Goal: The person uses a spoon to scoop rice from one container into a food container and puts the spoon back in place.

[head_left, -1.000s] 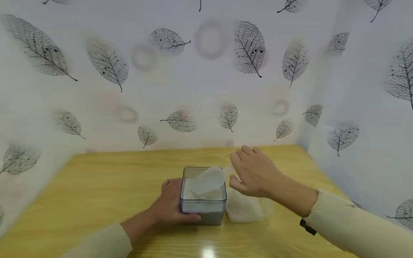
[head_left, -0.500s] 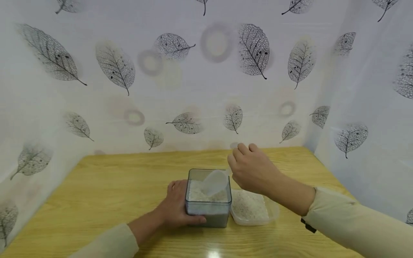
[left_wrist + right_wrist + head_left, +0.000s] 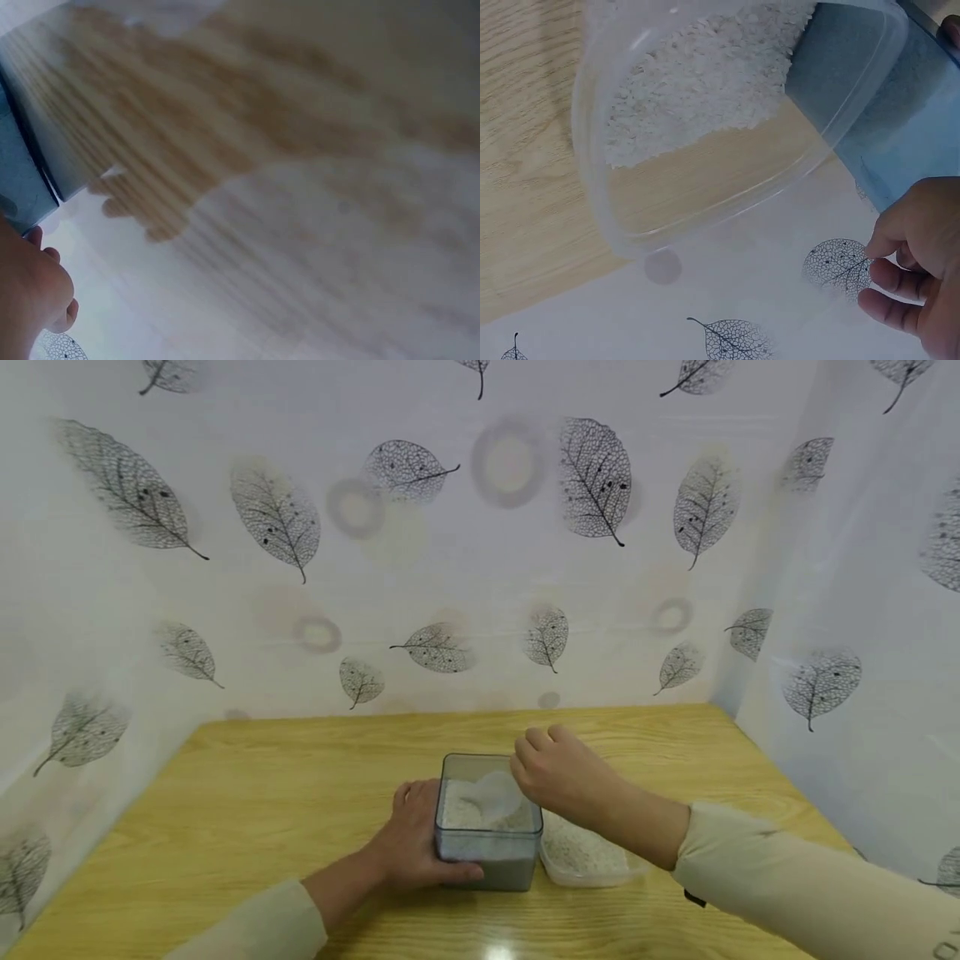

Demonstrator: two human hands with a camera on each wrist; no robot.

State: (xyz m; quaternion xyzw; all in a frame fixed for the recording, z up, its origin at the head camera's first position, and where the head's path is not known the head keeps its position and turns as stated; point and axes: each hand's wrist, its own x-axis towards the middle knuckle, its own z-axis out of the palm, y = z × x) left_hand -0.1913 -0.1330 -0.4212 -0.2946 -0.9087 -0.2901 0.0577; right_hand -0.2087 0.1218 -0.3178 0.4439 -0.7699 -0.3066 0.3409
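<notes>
My left hand (image 3: pixel 408 843) grips the left side of a square, grey see-through container (image 3: pixel 487 864), its thumb along the front wall. White rice (image 3: pixel 459 810) fills part of that container. A translucent scoop (image 3: pixel 497 795) sits inside with its bowl down at the rice. Over the container's right rim, my right hand (image 3: pixel 566 781) holds the scoop by the handle, which the fingers mostly hide. In the left wrist view, the left hand (image 3: pixel 37 289) lies at the edge against the container's wall. The right wrist view shows the right hand (image 3: pixel 915 270) beside the bluish container wall.
A clear plastic tub (image 3: pixel 592 878) of rice stands right of the container, close against it and partly under my right forearm. Pale curtains (image 3: pixel 450 552) printed with leaves enclose the wooden table (image 3: pixel 300 777) at the back and sides.
My right hand has come down and to the left, and the scoop has gone lower into the container's rice. The left hand keeps its hold; the head view has shifted slightly.
</notes>
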